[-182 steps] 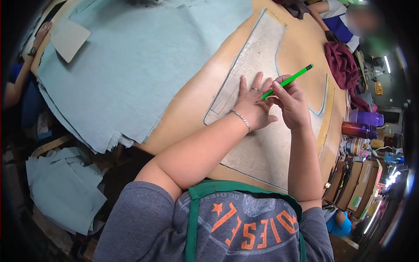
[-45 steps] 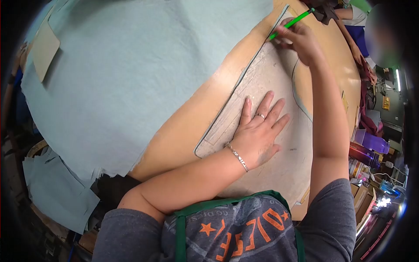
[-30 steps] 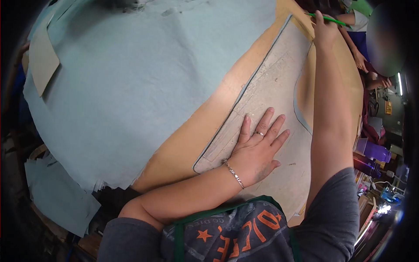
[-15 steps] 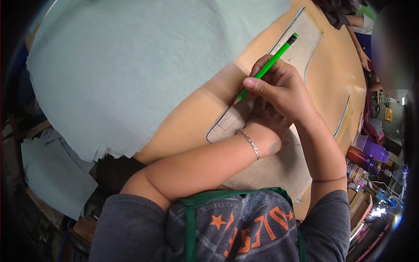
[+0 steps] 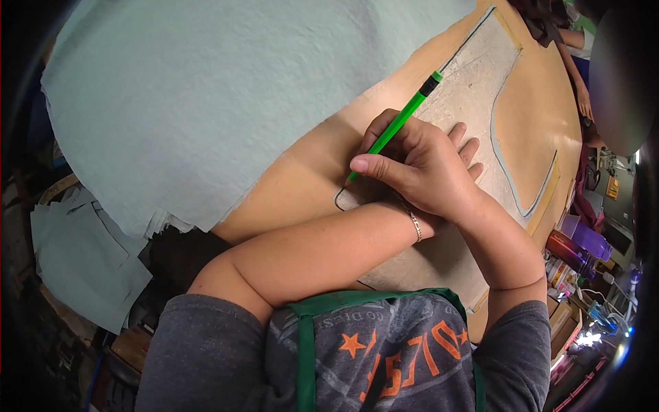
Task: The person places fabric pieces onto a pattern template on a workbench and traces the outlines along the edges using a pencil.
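Observation:
My right hand [image 5: 429, 165] pinches a green pencil [image 5: 401, 122] with a black band near its top. The pencil's tip points down at the edge of a greyish, worn pattern piece [image 5: 473, 82], near its rounded lower-left corner. Beneath the right hand, my left hand [image 5: 467, 147] lies on the pattern piece, fingers stretched out flat and apart. Much of the left hand is hidden by the right one. The forearms cross, and a chain bracelet [image 5: 416, 225] circles the left wrist. Under the pattern piece spreads a tan sheet [image 5: 295, 182].
A large pale blue-grey sheet stack [image 5: 206, 103] covers the left side, with more pale sheets [image 5: 86, 257] lower down. Another person's arm [image 5: 573, 72] shows at the upper right. A dark red bottle [image 5: 568, 250] and a purple container [image 5: 589, 237] stand at the right.
My right hand has moved left and slightly down with the pencil, along the pattern piece's edge towards its corner. The left hand's fingers have come into sight.

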A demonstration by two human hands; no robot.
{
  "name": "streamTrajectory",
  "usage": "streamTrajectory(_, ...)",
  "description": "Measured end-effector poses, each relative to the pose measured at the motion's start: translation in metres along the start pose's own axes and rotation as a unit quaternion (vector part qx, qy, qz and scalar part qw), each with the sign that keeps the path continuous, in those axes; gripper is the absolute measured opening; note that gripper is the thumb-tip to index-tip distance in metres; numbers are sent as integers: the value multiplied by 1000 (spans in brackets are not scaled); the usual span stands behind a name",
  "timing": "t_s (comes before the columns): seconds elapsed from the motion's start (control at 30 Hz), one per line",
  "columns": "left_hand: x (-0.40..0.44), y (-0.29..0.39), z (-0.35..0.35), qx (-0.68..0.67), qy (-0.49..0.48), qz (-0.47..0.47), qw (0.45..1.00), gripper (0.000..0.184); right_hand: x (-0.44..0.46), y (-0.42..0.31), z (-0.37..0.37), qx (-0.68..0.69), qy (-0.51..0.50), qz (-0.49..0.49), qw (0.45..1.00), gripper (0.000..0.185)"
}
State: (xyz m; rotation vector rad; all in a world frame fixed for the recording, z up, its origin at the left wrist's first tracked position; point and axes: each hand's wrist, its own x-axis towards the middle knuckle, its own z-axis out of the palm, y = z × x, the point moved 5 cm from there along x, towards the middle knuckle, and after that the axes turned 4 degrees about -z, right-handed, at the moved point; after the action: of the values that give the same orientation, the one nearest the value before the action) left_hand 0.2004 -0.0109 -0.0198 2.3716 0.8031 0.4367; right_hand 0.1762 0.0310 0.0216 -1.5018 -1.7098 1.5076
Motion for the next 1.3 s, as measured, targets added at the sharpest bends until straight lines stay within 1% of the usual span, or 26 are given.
streamTrajectory(0.13,1,0,-1,-8,-12,-2,1000,63,1,-2,-2,-36,-5,-26,999,18)
streamTrajectory(0.2,12,0,37,88,-58,-83,991,63,1,5,-16,45,31,-9,998,17)
streamTrajectory(0.23,12,0,24,45,-74,-87,992,62,2,9,-27,85,50,-1,995,17)
streamTrajectory(0.27,11,-1,9,3,-90,-93,992,62,3,11,-43,74,88,15,993,15)
streamTrajectory(0.33,-1,9,-19,45,-30,-22,998,61,11,29,-86,26,157,-12,987,19)
streamTrajectory(0.37,-3,8,-22,-13,16,-27,999,60,15,35,-105,38,179,-20,983,18)
streamTrajectory(0.4,-2,8,-22,-25,-31,-32,999,62,20,40,-127,49,201,-29,978,18)
streamTrajectory(0.47,-3,7,-21,-45,0,-20,999,62,28,51,-175,-14,233,-1,972,18)
streamTrajectory(0.53,-3,7,-21,-39,-10,-21,999,62,31,62,-224,-29,282,36,958,17)
streamTrajectory(0.6,-2,7,-22,-37,-20,-22,999,63,33,82,-277,-18,321,38,946,17)
streamTrajectory(0.67,0,7,-23,-34,-26,-20,999,63,36,67,-294,93,321,-36,942,17)
streamTrajectory(0.7,0,7,-22,-36,-28,-21,999,63,34,60,-300,112,324,-66,937,16)
streamTrajectory(0.77,-2,7,-21,-34,-29,-21,999,62,33,45,-276,118,311,-98,938,15)
streamTrajectory(0.8,-2,8,-21,-32,-26,-20,999,62,35,45,-255,69,284,-100,951,14)
streamTrajectory(0.83,-2,8,-22,-30,-21,-19,999,61,35,36,-220,22,281,-75,956,14)
streamTrajectory(0.87,-1,8,-22,-29,-28,-21,999,60,33,16,-172,26,232,-67,970,15)
streamTrajectory(0.9,-1,8,-22,-29,-35,-24,999,60,34,18,-145,17,167,-78,983,15)
streamTrajectory(0.93,-2,7,-21,-30,-42,-28,998,59,32,22,-119,64,138,-54,987,14)
streamTrajectory(0.97,-5,7,-21,-25,8,-5,1000,56,29,21,-96,115,102,-29,988,14)
streamTrajectory(1.0,-7,7,-17,-31,2,-13,999,56,27,22,-81,115,72,-36,990,13)
streamTrajectory(1.07,-5,7,-19,-40,-6,-27,999,56,23,23,-61,126,49,-27,990,13)
streamTrajectory(1.1,-5,5,-13,-51,-107,-52,992,60,21,21,-52,146,34,-17,989,13)
streamTrajectory(1.13,-3,3,-10,-60,-126,-52,989,61,19,21,-46,138,10,11,990,14)
streamTrajectory(1.17,1,2,-4,-70,-145,-51,986,63,17,18,-41,124,9,0,992,14)
streamTrajectory(1.27,4,1,9,-73,-138,-48,987,60,14,11,-29,78,-6,-10,997,15)
streamTrajectory(1.3,5,0,13,-81,-87,-52,992,59,12,9,-25,62,-13,-9,998,15)
